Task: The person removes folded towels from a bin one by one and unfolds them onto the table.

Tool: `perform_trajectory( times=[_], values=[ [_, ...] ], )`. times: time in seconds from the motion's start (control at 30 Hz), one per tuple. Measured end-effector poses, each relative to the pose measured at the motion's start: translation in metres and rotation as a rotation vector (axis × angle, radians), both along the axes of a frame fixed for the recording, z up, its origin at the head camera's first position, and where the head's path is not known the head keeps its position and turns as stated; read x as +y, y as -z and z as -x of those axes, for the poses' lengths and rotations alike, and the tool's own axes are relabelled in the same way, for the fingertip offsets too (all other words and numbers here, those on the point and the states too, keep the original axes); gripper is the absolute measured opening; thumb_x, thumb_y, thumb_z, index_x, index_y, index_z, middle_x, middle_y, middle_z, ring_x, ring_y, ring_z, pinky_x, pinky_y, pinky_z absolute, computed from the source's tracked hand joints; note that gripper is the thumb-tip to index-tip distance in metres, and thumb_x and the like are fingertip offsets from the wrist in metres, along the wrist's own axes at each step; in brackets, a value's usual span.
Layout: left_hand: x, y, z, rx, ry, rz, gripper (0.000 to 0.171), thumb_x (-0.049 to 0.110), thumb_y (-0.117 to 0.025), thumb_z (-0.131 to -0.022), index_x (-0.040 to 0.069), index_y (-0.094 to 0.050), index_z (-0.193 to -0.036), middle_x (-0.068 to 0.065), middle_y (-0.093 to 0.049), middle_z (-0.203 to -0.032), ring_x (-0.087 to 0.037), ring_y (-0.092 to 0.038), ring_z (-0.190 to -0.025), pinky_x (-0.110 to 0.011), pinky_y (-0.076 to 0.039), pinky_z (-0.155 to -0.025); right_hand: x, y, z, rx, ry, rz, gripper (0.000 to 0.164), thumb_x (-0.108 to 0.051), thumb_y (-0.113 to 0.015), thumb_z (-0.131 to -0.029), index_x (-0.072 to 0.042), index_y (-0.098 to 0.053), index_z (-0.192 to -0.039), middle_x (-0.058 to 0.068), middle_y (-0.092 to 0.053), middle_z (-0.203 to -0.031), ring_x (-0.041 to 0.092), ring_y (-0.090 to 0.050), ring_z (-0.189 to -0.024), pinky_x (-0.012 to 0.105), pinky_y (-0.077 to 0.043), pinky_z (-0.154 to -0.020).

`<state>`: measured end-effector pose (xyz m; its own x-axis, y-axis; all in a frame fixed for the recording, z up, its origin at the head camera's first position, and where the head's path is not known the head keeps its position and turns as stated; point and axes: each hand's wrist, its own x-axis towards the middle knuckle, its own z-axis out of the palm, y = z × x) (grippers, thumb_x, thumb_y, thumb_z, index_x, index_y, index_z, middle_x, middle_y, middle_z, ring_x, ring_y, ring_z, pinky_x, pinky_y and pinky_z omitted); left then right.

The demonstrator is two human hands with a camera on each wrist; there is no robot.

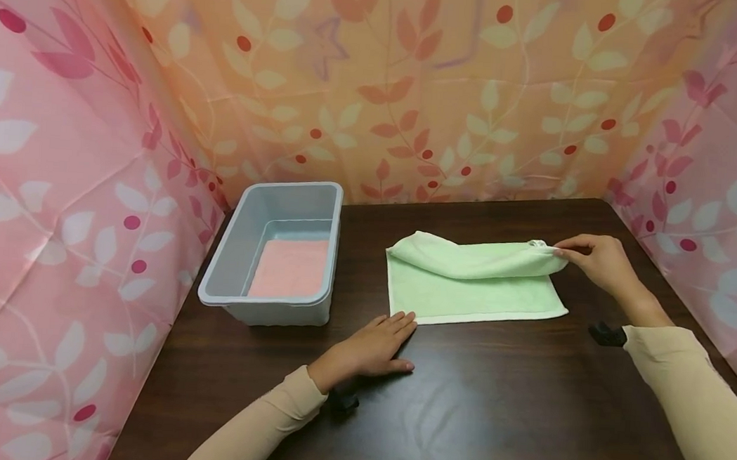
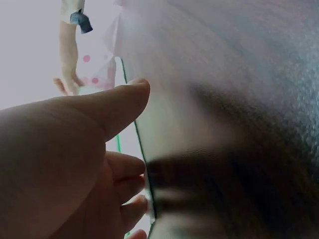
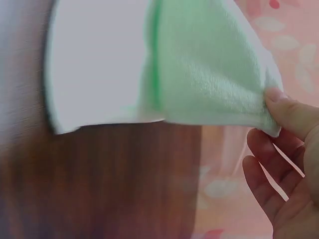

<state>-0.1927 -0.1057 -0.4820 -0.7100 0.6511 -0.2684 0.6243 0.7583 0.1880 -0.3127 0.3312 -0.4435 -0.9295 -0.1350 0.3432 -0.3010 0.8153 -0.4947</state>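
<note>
A light green towel (image 1: pixel 472 293) with white edges lies on the dark table, its far side raised and curling over toward the near side. At the raised right corner, my right hand (image 1: pixel 603 264) pinches the cloth between thumb and fingers. The right wrist view shows the lifted towel part (image 3: pixel 214 64) stretching away from that pinch. My left hand (image 1: pixel 377 344) rests on the table palm down, fingers extended, their tips at the towel's near left corner. In the left wrist view, the thumb (image 2: pixel 119 102) stands apart from the other fingers.
A grey plastic bin (image 1: pixel 296 315) stands left of the towel. Inside it, a pink folded cloth (image 1: pixel 290 267) lies on the bottom. Floral curtains (image 1: pixel 415 85) hang behind the dark wooden table (image 1: pixel 491 399) and on both sides of it.
</note>
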Motion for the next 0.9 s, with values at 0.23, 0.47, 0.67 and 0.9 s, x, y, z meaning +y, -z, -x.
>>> perform_trajectory(
  times=[0.23, 0.47, 0.67, 0.9],
  values=[
    [-0.004, -0.002, -0.001, -0.025, 0.003, -0.007, 0.076, 0.053, -0.053, -0.098, 0.014, -0.027, -0.157, -0.002, -0.022, -0.167, -0.02, -0.021, -0.155, -0.042, -0.022, -0.125, -0.017, -0.016, 0.037, 0.055, 0.006, 0.005, 0.02, -0.024, -0.074, -0.09, -0.008, -0.078, -0.101, 0.02, -0.074, -0.105, 0.001, -0.059, -0.087, 0.009, -0.034, -0.069],
    [-0.008, 0.002, -0.005, -0.008, 0.008, -0.011, 0.074, 0.053, -0.053, -0.098, 0.014, -0.029, -0.157, -0.001, -0.024, -0.166, -0.02, -0.023, -0.155, -0.041, -0.025, -0.124, -0.035, -0.014, 0.076, -0.026, 0.011, 0.052, 0.026, -0.025, -0.068, -0.095, -0.004, -0.075, -0.107, 0.024, -0.07, -0.114, 0.038, -0.063, -0.101, 0.028, -0.043, -0.074],
    [-0.009, -0.001, -0.005, -0.003, 0.004, -0.009, 0.073, 0.052, -0.053, -0.098, 0.015, -0.03, -0.157, 0.0, -0.024, -0.166, -0.019, -0.023, -0.154, -0.04, -0.025, -0.125, -0.045, 0.0, 0.105, -0.104, 0.051, 0.063, 0.029, -0.026, -0.065, -0.097, -0.001, -0.073, -0.11, 0.026, -0.068, -0.116, 0.037, -0.06, -0.099, 0.033, -0.045, -0.072],
    [-0.008, -0.004, -0.005, 0.015, 0.019, -0.001, 0.073, 0.052, -0.053, -0.098, 0.014, -0.03, -0.156, 0.0, -0.025, -0.166, -0.019, -0.024, -0.154, -0.04, -0.025, -0.125, -0.051, 0.019, 0.118, -0.202, 0.103, 0.068, 0.028, -0.022, -0.063, -0.098, 0.001, -0.071, -0.112, 0.028, -0.066, -0.117, 0.042, -0.058, -0.103, 0.054, -0.047, -0.085]
  ],
)
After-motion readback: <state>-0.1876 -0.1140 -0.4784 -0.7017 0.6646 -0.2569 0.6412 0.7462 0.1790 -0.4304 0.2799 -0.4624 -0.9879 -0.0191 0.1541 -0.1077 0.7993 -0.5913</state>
